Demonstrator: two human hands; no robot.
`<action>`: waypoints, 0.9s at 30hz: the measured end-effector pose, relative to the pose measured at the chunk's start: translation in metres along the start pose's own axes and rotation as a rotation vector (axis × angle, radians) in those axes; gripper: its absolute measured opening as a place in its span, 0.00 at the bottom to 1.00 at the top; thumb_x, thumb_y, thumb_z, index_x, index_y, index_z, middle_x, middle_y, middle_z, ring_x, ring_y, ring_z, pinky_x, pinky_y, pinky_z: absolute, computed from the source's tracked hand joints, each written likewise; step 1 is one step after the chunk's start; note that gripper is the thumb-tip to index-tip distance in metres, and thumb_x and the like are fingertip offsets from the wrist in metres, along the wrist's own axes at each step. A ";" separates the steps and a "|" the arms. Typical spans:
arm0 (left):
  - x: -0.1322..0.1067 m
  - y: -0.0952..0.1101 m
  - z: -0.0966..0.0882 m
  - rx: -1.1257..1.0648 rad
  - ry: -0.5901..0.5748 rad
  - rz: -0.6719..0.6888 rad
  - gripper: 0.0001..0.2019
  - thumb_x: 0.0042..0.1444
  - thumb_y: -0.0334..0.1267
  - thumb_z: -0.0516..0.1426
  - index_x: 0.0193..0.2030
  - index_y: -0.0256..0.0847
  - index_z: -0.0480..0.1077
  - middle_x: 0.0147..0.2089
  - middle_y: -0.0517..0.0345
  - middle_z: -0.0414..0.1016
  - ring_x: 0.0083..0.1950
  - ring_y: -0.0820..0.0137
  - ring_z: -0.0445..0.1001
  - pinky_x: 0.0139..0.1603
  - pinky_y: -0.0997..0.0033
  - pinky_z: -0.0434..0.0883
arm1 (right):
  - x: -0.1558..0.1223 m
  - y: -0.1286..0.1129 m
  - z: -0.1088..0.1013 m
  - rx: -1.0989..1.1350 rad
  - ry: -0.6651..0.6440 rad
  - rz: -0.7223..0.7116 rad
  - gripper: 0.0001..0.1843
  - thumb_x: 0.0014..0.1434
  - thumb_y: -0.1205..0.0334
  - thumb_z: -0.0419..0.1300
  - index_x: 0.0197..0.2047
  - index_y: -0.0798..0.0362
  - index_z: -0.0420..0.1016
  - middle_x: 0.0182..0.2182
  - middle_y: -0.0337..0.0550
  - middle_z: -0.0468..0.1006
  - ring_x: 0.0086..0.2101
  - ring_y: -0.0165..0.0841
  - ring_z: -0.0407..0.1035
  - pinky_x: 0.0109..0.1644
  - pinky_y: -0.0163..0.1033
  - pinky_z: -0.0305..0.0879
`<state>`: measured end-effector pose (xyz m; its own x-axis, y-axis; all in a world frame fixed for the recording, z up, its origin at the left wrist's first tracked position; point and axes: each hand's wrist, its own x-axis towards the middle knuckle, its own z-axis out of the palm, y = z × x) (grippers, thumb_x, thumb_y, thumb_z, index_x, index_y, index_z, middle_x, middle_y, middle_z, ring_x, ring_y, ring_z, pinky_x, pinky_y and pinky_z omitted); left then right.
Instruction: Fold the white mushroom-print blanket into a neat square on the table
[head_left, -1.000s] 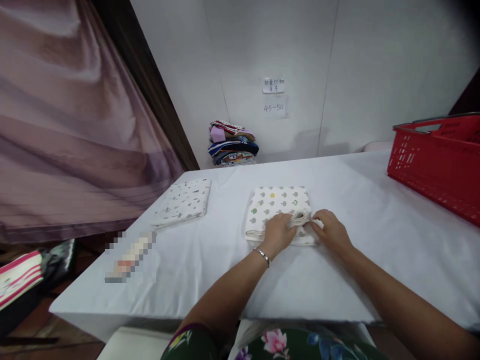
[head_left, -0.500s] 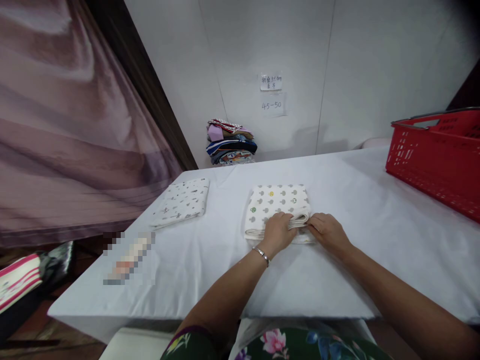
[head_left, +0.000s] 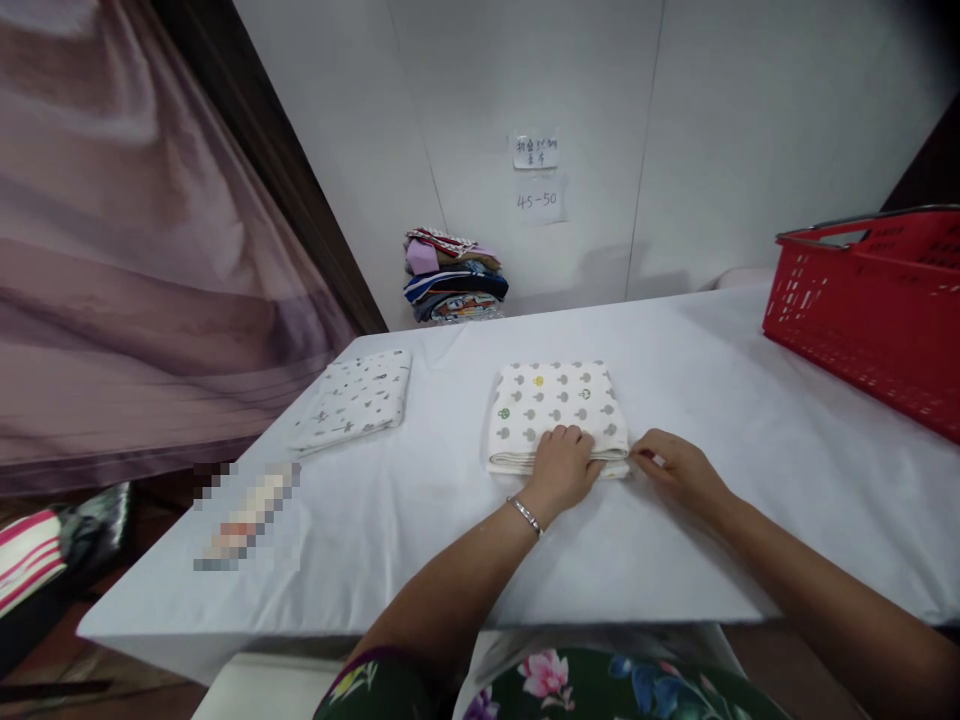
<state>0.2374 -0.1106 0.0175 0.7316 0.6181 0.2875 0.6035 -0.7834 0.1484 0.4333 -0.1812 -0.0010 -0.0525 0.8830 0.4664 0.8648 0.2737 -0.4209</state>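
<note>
soft square cloth (head_left: 555, 400), white with small grey prints, folded flat on the white table (head_left: 750, 430), left hand (head_left: 564, 466) pressed palm-down on its near edge, right hand (head_left: 675, 472) with fingers bunched at its near right corner, grip unclear, red slatted basket (head_left: 862, 310) far right, contents hidden

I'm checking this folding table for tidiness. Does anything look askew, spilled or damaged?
Nothing stands out. The printed cloth lies folded flat on the table, the left hand pressing its near edge and the right hand at its near right corner. The second folded cloth, the stack by the wall and the red basket look neat.
</note>
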 end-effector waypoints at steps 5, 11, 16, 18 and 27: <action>-0.008 -0.001 -0.001 -0.034 0.014 0.047 0.14 0.58 0.44 0.53 0.49 0.43 0.65 0.44 0.53 0.68 0.47 0.62 0.65 0.46 0.62 0.63 | 0.002 -0.017 -0.007 0.102 0.215 -0.012 0.09 0.61 0.59 0.51 0.42 0.50 0.70 0.40 0.45 0.73 0.42 0.36 0.67 0.43 0.41 0.66; -0.026 -0.024 -0.014 -0.099 -0.009 0.056 0.09 0.61 0.37 0.48 0.43 0.41 0.68 0.43 0.54 0.71 0.46 0.65 0.66 0.47 0.64 0.64 | -0.005 -0.010 0.005 0.004 -0.125 -0.138 0.13 0.61 0.62 0.48 0.41 0.48 0.73 0.40 0.44 0.75 0.40 0.37 0.69 0.43 0.46 0.68; -0.049 -0.064 -0.028 -0.055 0.056 -0.054 0.09 0.61 0.36 0.48 0.40 0.41 0.70 0.41 0.54 0.72 0.45 0.66 0.67 0.47 0.64 0.64 | -0.008 -0.005 0.004 0.021 -0.070 -0.079 0.12 0.60 0.57 0.51 0.41 0.47 0.74 0.41 0.44 0.76 0.42 0.38 0.69 0.41 0.45 0.69; -0.057 -0.079 -0.033 -0.053 0.100 -0.102 0.08 0.60 0.36 0.50 0.40 0.42 0.70 0.42 0.55 0.72 0.45 0.66 0.67 0.47 0.63 0.64 | -0.003 -0.011 0.002 0.018 -0.023 -0.084 0.12 0.61 0.57 0.50 0.42 0.47 0.73 0.41 0.44 0.75 0.42 0.39 0.68 0.40 0.44 0.69; -0.065 -0.101 -0.034 -0.096 0.089 -0.015 0.07 0.59 0.35 0.52 0.41 0.41 0.71 0.43 0.54 0.71 0.45 0.66 0.65 0.44 0.66 0.67 | 0.027 -0.030 0.011 -0.106 -0.284 -0.158 0.14 0.63 0.58 0.47 0.40 0.51 0.73 0.39 0.45 0.74 0.40 0.38 0.66 0.41 0.44 0.66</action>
<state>0.1184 -0.0738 0.0159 0.6894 0.6248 0.3666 0.5778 -0.7795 0.2419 0.4004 -0.1615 0.0153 -0.3138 0.9079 0.2780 0.8813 0.3875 -0.2705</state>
